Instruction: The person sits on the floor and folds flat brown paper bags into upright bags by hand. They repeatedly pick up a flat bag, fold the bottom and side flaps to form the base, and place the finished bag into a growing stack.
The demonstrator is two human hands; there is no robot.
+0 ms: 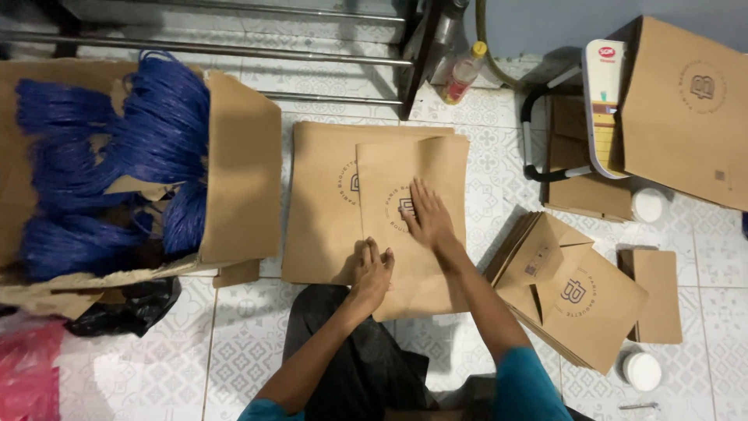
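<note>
A flat brown paper bag (409, 168) with a round printed logo lies on a wider stack of brown paper sheets (323, 203) on the tiled floor. My right hand (427, 216) lies flat, fingers spread, on the bag's middle. My left hand (372, 269) presses its fingers down on the bag's lower left part, near my knee. Neither hand grips anything.
An open cardboard box (241, 179) full of blue cord bundles (117, 156) stands at the left. A pile of folded brown bags (576, 292) lies at the right, with small white tubs (643, 370), card pieces (658, 292) and a large leaning carton (689, 109). A bottle (461, 74) stands by metal rails.
</note>
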